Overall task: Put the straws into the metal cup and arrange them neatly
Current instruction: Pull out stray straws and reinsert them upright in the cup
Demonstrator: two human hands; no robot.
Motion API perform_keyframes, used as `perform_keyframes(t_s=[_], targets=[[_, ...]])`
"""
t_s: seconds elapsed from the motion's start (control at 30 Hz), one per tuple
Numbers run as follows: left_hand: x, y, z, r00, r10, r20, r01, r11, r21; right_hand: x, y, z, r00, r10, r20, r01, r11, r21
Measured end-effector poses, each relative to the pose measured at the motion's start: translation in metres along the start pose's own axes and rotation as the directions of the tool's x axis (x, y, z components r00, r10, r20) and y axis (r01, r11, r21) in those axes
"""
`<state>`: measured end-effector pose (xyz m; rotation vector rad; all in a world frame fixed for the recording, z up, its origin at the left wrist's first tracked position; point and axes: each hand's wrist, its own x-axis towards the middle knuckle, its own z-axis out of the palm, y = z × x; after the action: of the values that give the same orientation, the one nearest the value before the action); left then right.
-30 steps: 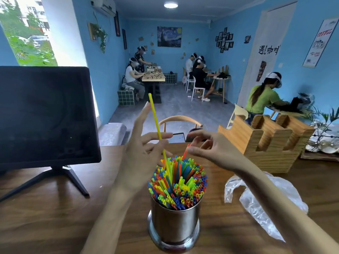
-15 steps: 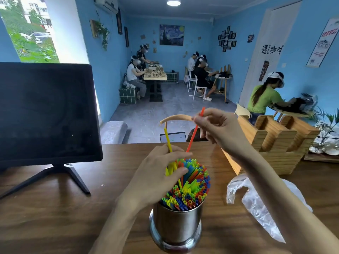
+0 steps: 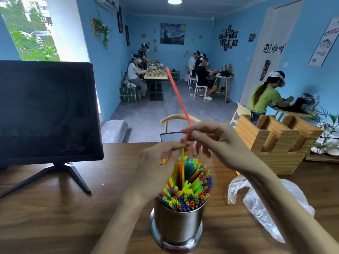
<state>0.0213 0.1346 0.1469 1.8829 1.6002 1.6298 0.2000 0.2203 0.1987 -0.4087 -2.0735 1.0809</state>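
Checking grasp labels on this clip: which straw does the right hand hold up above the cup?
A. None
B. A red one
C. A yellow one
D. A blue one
B: the right hand pinches a red straw that slants up above the metal cup, while the left hand holds a yellow straw.

1. White door panel (image 3: 264, 57), on the right wall behind the person in the green shirt (image 3: 266, 99): large black handwritten Chinese characters at head height, reading roughly "遇见咖啡"; the middle strokes are unclear.
2. Poster (image 3: 325, 41), high on the blue wall to the right of that door panel: a line of red capital letters across the top, too skewed and blurred to read with certainty; the smaller print below it cannot be read.
3. No other writing can be read.
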Motion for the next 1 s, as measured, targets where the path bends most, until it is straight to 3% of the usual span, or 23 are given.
perform_keyframes(t_s=[0.1,0.2,0.27,0.37,0.47,0.53,0.6,0.67,0.7,0.77,0.83,0.93,1.0], targets=[[-0.001,-0.001,0.005,0.994,-0.105,0.019,0.105,0.994,-0.034,-0.008,0.010,0.008,0.999,0.035,0.007,-0.036,0.999,0.029],[0.004,0.001,0.005,0.960,-0.281,-0.012,0.262,0.907,-0.329,-0.016,0.018,0.015,0.996,0.091,0.008,-0.090,0.996,-0.019],[0.010,0.007,0.001,0.966,-0.257,-0.029,0.219,0.875,-0.432,-0.022,0.023,0.020,0.990,0.135,0.036,-0.130,0.984,-0.119],[0.016,0.021,-0.002,0.994,-0.099,-0.042,0.065,0.866,-0.496,-0.025,0.029,0.026,0.990,0.132,0.053,-0.120,0.975,-0.188],[0.019,0.030,0.001,0.989,-0.015,-0.146,-0.059,0.873,-0.484,-0.024,0.030,0.020,0.992,0.112,0.053,-0.093,0.954,-0.284],[0.018,0.028,0.000,0.992,0.002,-0.128,-0.061,0.886,-0.459,-0.024,0.027,0.014,0.991,0.124,0.059,-0.103,0.954,-0.281],[0.015,0.022,-0.003,0.999,0.018,0.051,0.003,0.925,-0.379,-0.024,0.027,0.007,0.993,0.118,0.029,-0.111,0.976,-0.187],[0.012,0.015,-0.001,0.964,-0.030,0.263,0.106,0.954,-0.281,-0.021,0.034,0.001,0.984,0.158,-0.087,-0.169,0.976,-0.136],[0.011,0.011,0.002,0.951,-0.071,0.302,0.152,0.955,-0.254,-0.018,0.039,-0.003,0.970,0.198,-0.140,-0.218,0.966,-0.140],[0.011,0.008,0.008,0.951,-0.152,0.269,0.220,0.944,-0.245,-0.016,0.050,-0.007,0.944,0.290,-0.157,-0.315,0.933,-0.173],[0.011,0.007,0.011,0.968,-0.171,0.182,0.209,0.954,-0.214,-0.016,0.057,-0.008,0.922,0.380,-0.071,-0.386,0.901,-0.199],[0.010,0.008,0.011,0.994,-0.095,0.061,0.106,0.970,-0.219,-0.018,0.059,-0.007,0.896,0.443,0.021,-0.431,0.881,-0.194],[0.010,0.009,0.009,0.999,-0.008,0.041,0.011,0.996,-0.086,-0.017,0.060,-0.007,0.890,0.455,0.021,-0.445,0.879,-0.171]])
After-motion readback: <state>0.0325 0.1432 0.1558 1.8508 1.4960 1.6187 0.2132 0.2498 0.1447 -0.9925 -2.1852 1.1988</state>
